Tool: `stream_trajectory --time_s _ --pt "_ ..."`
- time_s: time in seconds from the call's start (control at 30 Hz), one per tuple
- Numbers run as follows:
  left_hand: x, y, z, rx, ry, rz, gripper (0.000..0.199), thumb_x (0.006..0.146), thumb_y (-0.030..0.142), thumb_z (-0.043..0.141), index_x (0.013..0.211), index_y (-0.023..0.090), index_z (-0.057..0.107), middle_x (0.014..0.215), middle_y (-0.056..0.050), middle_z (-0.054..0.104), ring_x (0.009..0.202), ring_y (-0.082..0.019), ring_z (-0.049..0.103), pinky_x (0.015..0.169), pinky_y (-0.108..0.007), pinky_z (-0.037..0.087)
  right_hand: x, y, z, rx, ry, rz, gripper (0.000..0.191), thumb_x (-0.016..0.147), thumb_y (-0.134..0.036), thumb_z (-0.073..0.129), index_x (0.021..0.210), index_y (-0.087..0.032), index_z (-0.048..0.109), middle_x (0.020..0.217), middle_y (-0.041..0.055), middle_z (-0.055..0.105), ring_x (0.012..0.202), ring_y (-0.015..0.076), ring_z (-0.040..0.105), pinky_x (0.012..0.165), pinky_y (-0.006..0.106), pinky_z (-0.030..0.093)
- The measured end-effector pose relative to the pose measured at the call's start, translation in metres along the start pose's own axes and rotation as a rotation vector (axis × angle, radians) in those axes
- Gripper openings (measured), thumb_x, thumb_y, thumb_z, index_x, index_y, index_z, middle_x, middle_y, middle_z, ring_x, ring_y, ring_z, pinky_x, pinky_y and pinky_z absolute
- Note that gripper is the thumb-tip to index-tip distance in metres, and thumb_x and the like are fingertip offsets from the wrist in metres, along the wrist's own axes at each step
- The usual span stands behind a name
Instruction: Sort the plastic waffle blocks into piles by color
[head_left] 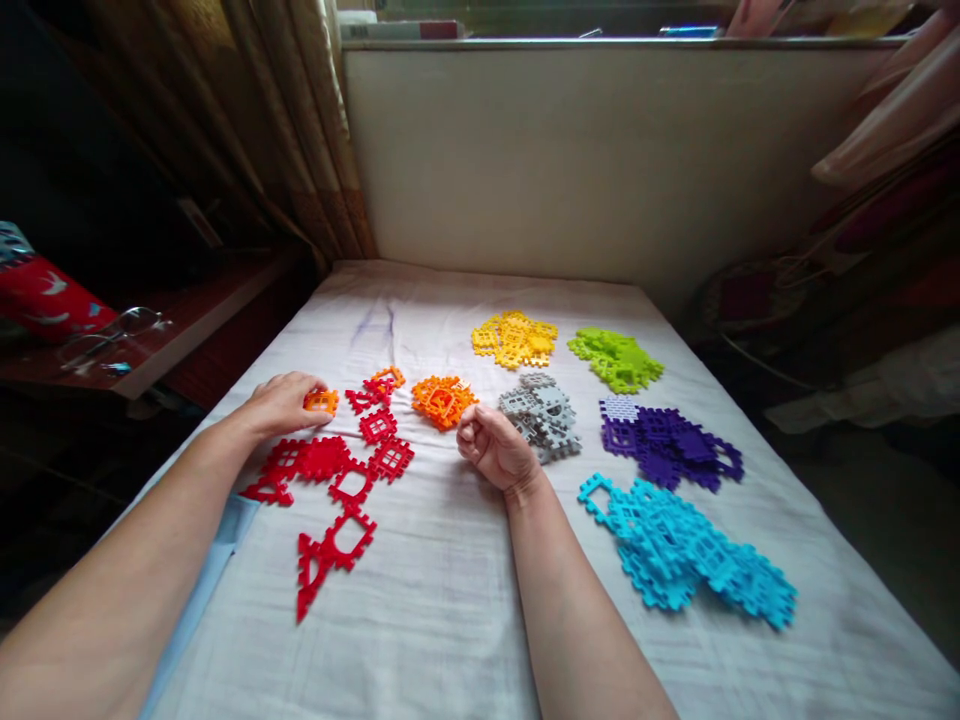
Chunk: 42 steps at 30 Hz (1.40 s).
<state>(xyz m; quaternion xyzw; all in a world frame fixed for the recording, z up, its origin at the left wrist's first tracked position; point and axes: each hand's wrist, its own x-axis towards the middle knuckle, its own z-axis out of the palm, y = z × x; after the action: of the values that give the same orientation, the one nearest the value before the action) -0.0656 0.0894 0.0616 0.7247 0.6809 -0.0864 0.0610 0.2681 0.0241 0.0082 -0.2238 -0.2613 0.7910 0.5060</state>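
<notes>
Head camera: looks from the wearer's head height, forward and down.
Table (420,640): viewed at a slant from above its near side, filling the middle and bottom.
Left hand (283,402) and right hand (496,450): seen close, from above and from the forearm side.
Wall (600,160): faced nearly square-on, farther off, beyond the table.
Curtain (300,120): caught at upper left, cut by the top edge.
</notes>
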Motion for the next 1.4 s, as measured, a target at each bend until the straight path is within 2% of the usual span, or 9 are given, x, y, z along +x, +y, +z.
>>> stream_trajectory --time_s 0.17,0.33,0.5,0.7,0.83,1.0,1.17,1.3,1.4 --pt "-0.009 0.019 -0.003 -0.065 0.218 -0.045 0.058 0.072 0.054 0.057 0.119 0.022 0.063 0.124 -0.011 0.068 0.117 -0.034 0.06 0.102 -0.044 0.042 0.0 0.0 0.001 -0.005 -0.011 0.006 0.03 0.066 -0.041 0.083 0.071 -0.015 0.068 0.055 -0.0029 0.058 0.049 0.0046 0.047 0.044 0.014 0.033" --pt "-0.014 0.077 -0.002 -0.225 0.331 0.186 0.053 0.079 0.051 0.059 0.124 0.024 0.06 0.13 -0.006 0.065 0.121 -0.027 0.059 0.107 -0.039 0.04 0.0 0.001 0.0 -0.019 -0.018 0.003 0.032 0.068 -0.043 0.082 0.072 -0.016 0.067 0.056 -0.0032 0.058 0.049 0.0041 0.047 0.044 0.013 0.034" --pt "-0.009 0.132 0.005 -0.296 0.368 0.381 0.051 0.081 0.045 0.063 0.127 0.023 0.059 0.13 -0.007 0.066 0.12 -0.025 0.059 0.108 -0.04 0.038 0.0 0.001 0.0 -0.021 -0.017 0.013 0.033 0.067 -0.044 0.082 0.072 -0.015 0.067 0.056 -0.0031 0.058 0.049 0.0042 0.048 0.045 0.013 0.034" --pt "-0.003 0.16 0.017 -0.31 0.344 0.432 0.051 0.083 0.043 0.064 0.129 0.023 0.058 0.131 -0.007 0.065 0.124 -0.026 0.056 0.11 -0.042 0.035 0.001 0.002 -0.002 -0.039 -0.015 0.002 0.032 0.071 -0.043 0.079 0.071 -0.014 0.066 0.057 -0.003 0.057 0.049 0.0041 0.047 0.046 0.014 0.035" --pt "0.001 0.153 0.016 -0.323 0.328 0.393 0.055 0.085 0.048 0.061 0.134 0.022 0.055 0.138 -0.008 0.06 0.128 -0.026 0.054 0.11 -0.041 0.036 0.001 0.001 -0.001 -0.022 -0.007 0.008 0.032 0.069 -0.043 0.081 0.071 -0.015 0.066 0.056 -0.0032 0.057 0.049 0.0043 0.047 0.046 0.014 0.035" --pt "0.006 0.113 0.017 -0.225 0.321 0.226 0.046 0.09 0.046 0.051 0.128 0.021 0.059 0.133 -0.009 0.064 0.123 -0.027 0.057 0.106 -0.042 0.04 0.001 0.001 0.0 -0.002 0.008 0.021 0.032 0.067 -0.043 0.083 0.072 -0.015 0.068 0.055 -0.0033 0.057 0.049 0.0045 0.048 0.045 0.013 0.033" --pt "-0.005 0.077 0.026 -0.147 0.279 0.194 0.042 0.086 0.041 0.051 0.121 0.022 0.065 0.13 -0.008 0.066 0.12 -0.027 0.059 0.103 -0.042 0.041 0.001 0.001 0.0 -0.002 0.005 0.023 0.032 0.066 -0.043 0.084 0.071 -0.016 0.068 0.055 -0.0035 0.057 0.049 0.0042 0.047 0.044 0.013 0.033" --pt "-0.017 0.065 0.026 -0.161 0.283 0.218 0.034 0.085 0.044 0.05 0.105 0.024 0.07 0.118 -0.005 0.071 0.112 -0.026 0.063 0.101 -0.04 0.042 0.0 0.001 0.0 -0.019 0.007 0.018 0.033 0.066 -0.044 0.084 0.071 -0.016 0.067 0.055 -0.0037 0.057 0.048 0.0041 0.046 0.044 0.013 0.032" --pt "-0.019 0.066 0.02 -0.151 0.27 0.162 0.036 0.088 0.05 0.044 0.097 0.026 0.07 0.106 -0.004 0.074 0.102 -0.025 0.065 0.097 -0.039 0.044 0.0 0.001 0.001 -0.04 0.004 0.009 0.031 0.069 -0.043 0.081 0.07 -0.016 0.066 0.055 -0.0038 0.056 0.048 0.0043 0.046 0.045 0.014 0.033"
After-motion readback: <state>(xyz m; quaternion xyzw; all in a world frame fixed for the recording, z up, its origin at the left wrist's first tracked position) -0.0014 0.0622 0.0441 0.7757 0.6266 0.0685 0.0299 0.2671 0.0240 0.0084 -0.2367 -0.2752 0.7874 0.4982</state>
